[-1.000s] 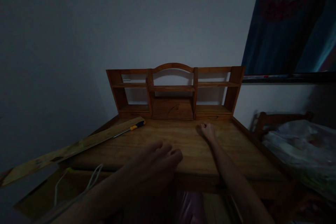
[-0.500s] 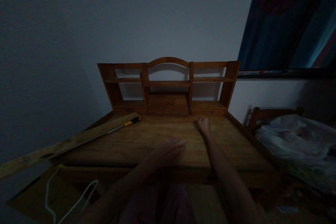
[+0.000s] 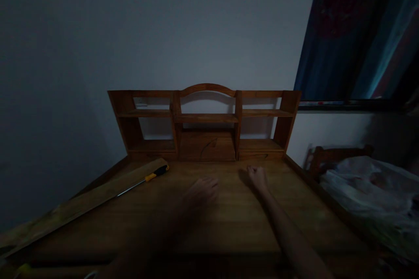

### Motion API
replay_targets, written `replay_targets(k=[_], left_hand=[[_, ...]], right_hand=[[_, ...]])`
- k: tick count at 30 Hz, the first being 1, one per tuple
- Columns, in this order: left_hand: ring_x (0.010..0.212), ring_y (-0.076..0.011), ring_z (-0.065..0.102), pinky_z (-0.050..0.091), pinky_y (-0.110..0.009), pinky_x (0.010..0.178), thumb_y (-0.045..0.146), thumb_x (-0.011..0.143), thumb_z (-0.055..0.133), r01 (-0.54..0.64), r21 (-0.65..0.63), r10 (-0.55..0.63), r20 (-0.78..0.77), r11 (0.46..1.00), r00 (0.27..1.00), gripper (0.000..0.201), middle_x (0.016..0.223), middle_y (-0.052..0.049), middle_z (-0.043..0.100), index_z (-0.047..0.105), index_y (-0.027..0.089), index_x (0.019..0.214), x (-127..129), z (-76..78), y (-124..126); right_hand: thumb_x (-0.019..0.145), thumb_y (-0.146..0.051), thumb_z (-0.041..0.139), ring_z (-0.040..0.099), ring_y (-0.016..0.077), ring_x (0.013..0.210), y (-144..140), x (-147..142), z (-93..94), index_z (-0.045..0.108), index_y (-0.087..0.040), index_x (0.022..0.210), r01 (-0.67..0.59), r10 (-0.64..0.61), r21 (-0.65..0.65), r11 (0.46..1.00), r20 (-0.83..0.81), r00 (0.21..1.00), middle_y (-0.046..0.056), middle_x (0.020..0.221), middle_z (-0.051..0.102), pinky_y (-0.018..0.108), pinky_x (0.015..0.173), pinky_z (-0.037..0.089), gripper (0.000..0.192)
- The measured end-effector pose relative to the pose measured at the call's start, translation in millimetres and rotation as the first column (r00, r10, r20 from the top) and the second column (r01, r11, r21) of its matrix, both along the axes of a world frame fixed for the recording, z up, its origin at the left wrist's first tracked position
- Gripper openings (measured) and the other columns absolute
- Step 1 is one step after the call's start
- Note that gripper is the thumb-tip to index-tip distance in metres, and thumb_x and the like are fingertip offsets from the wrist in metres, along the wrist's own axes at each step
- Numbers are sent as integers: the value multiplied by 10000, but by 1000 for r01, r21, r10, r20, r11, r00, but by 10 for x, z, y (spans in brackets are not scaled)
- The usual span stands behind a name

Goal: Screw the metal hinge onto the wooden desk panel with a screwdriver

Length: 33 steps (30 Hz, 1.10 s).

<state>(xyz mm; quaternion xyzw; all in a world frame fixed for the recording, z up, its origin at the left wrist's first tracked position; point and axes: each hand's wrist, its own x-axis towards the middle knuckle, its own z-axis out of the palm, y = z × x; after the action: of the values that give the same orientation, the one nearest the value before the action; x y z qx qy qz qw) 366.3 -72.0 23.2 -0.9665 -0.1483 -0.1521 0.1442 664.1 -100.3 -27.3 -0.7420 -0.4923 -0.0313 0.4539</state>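
In a dim room I face a wooden desk (image 3: 229, 226) with a shelf unit (image 3: 204, 124) at its back. My right hand (image 3: 257, 175) rests as a loose fist on the desktop, just in front of the shelf unit's lower right drawer. My left hand (image 3: 199, 192) is blurred with motion over the middle of the desktop, and I cannot make out its fingers. Neither hand visibly holds anything. A screwdriver with a yellow and black handle (image 3: 156, 173) lies on a long wooden plank (image 3: 85, 202) at the left of the desk, well away from both hands.
A grey wall stands behind the desk. A dark blue curtain (image 3: 356, 35) hangs at the upper right. To the right of the desk is a wooden chair back (image 3: 334, 157) and a pale plastic bag or bundle (image 3: 369, 192).
My left hand has moved forward over the desktop toward the shelf unit and is now blurred. The view has shifted closer to the desk. My right hand has stayed put.
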Motion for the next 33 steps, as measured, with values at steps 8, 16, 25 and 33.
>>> replay_targets(k=[8, 16, 25, 33], left_hand=[[963, -205, 598, 479, -323, 832, 209, 935, 457, 11, -71, -7, 52, 997, 999, 175, 1040, -84, 621, 594, 179, 1039, -27, -239, 608], [949, -171, 618, 488, -304, 865, 217, 970, 420, -28, -374, 135, 263, 927, 955, 229, 1106, -18, 641, 613, 265, 1081, -129, -297, 546], [893, -190, 644, 513, -309, 799, 258, 967, 411, 1, -419, 128, 278, 908, 952, 232, 1120, -32, 649, 619, 266, 1071, -135, -269, 583], [915, -181, 640, 504, -288, 810, 232, 964, 416, 16, -399, 107, 284, 917, 953, 260, 1155, -33, 640, 626, 259, 1116, -129, -260, 607]], right_hand=[[844, -412, 400, 470, 146, 500, 48, 92, -89, 456, -191, 517, -10, 10, 3, 1000, 7, 1000, -10, 485, 426, 256, 502, 261, 399], [848, -497, 393, 613, 246, 561, -45, 282, -122, 629, -189, 589, 139, -139, -102, 985, 8, 990, 91, 589, 641, 307, 532, 372, 466], [809, -471, 504, 650, 241, 587, -76, -36, 53, 722, -269, 801, 176, -75, -348, 921, 286, 955, 99, 661, 707, 289, 544, 364, 297], [851, -451, 446, 660, 239, 633, -248, -98, 166, 701, -248, 728, 221, -136, -291, 931, 285, 949, 122, 711, 717, 290, 540, 357, 348]])
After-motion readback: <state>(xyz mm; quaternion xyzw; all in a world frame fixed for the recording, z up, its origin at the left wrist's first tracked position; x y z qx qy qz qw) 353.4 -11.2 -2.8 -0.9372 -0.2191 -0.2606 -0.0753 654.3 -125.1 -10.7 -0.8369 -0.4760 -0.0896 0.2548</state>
